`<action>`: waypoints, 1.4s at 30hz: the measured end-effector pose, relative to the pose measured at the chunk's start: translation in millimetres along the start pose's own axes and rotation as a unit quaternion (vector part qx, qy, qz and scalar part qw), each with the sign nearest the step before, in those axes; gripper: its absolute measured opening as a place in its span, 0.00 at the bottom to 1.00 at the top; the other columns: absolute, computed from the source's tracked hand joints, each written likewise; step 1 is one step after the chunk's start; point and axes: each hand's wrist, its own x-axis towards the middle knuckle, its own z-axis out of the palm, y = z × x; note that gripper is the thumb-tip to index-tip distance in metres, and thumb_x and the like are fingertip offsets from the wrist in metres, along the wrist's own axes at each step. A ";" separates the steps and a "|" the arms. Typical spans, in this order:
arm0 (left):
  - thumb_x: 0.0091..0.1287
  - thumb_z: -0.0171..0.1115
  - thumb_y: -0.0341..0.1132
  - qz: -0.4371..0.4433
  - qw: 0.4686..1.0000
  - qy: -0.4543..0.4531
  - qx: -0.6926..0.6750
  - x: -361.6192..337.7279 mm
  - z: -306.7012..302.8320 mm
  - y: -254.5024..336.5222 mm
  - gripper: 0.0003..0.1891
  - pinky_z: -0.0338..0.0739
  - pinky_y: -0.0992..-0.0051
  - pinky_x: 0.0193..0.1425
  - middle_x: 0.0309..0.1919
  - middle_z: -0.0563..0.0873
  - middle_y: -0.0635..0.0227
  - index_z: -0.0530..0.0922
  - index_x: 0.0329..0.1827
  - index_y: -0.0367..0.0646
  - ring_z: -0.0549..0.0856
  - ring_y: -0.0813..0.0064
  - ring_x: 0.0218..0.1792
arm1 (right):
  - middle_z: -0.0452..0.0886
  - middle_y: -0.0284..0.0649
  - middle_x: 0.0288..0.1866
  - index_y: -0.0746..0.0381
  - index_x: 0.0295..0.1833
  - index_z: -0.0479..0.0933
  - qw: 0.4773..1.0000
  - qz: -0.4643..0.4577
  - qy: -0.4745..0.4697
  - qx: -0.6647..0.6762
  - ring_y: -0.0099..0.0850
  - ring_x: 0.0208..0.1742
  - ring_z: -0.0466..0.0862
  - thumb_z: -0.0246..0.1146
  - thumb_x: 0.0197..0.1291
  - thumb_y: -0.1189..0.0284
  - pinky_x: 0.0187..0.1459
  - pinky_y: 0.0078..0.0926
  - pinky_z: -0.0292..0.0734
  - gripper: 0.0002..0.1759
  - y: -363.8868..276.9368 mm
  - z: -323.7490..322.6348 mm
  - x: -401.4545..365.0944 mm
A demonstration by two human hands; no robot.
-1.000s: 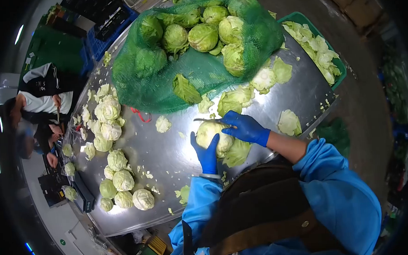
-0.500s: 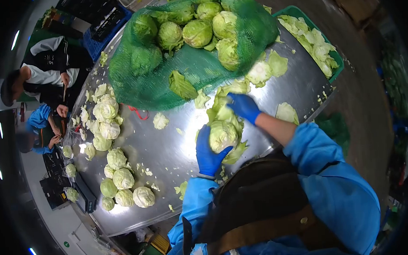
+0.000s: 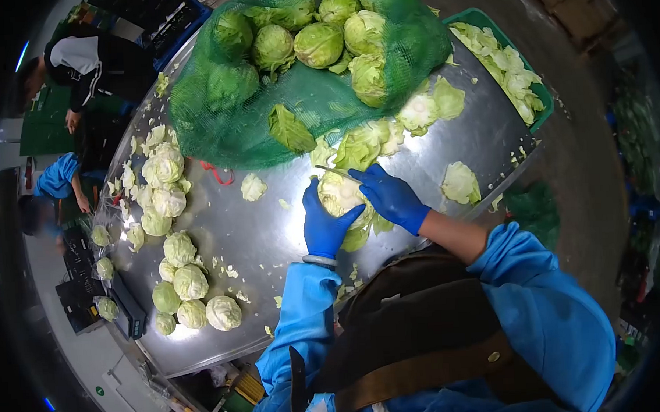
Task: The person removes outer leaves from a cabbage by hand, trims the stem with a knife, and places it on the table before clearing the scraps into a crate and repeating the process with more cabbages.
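Head view, the only one: round pale-green cabbage [image 3: 340, 194] sits on the brushed steel table [image 3: 272, 234], right in front of the wearer, pale stem end facing up, loose green leaves [image 3: 356, 239] poking out on the near side. Blue-gloved left hand [image 3: 327, 222] grips it from the side, thumb and fingers spread round it. Blue-gloved right hand [image 3: 392, 197] is closed on a thin dark-bladed knife [image 3: 328, 170], handle hidden in the glove; blade lies across the far side of the stem end, can't tell if it's biting. Reads as trimming at the stem. A further cut calls for a firm left hold, with those fingertips clear of the edge. Around: green mesh bag [image 3: 231, 142] of whole heads beyond the hands, flat torn leaves [image 3: 358, 148] between bag and cabbage, pale bare heads [image 3: 190, 283] grouped to the left, green plastic crate [image 3: 547, 102] of leaves far right.
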 end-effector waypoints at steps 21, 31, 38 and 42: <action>0.42 0.82 0.29 -0.013 0.961 -0.155 -0.227 -7.6 -38.3 -52.6 0.62 0.65 0.63 0.73 0.71 0.62 0.57 0.48 0.79 0.43 0.67 0.61 0.69 | 0.71 0.43 0.64 0.55 0.67 0.67 1.000 -0.003 0.020 0.021 0.45 0.50 0.82 0.70 0.53 0.61 0.47 0.40 0.79 0.36 -2.6 -1.9 46.1; 0.46 0.83 0.43 0.011 0.997 0.073 -0.025 -3.3 -3.9 -29.4 0.56 0.64 0.62 0.72 0.67 0.66 0.49 0.54 0.74 0.34 0.67 0.57 0.69 | 0.80 0.43 0.43 0.59 0.52 0.77 0.999 0.014 -0.032 0.034 0.45 0.41 0.82 0.66 0.60 0.57 0.44 0.38 0.77 0.21 0.9 -5.3 25.2; 0.42 0.83 0.51 -0.030 0.995 0.029 0.096 17.0 -12.7 9.4 0.55 0.73 0.59 0.63 0.60 0.69 0.48 0.60 0.68 0.32 0.74 0.50 0.60 | 0.76 0.40 0.44 0.54 0.63 0.74 0.990 -0.058 -0.035 -0.123 0.39 0.39 0.83 0.55 0.66 0.68 0.36 0.37 0.79 0.20 -19.0 -4.7 20.4; 0.43 0.81 0.53 -0.056 0.988 0.046 0.137 24.1 -6.0 20.6 0.54 0.77 0.58 0.56 0.59 0.70 0.46 0.61 0.67 0.32 0.78 0.48 0.56 | 0.75 0.40 0.45 0.51 0.64 0.74 0.971 -0.062 -0.006 -0.231 0.38 0.39 0.83 0.54 0.66 0.70 0.35 0.37 0.79 0.21 -17.0 1.6 26.7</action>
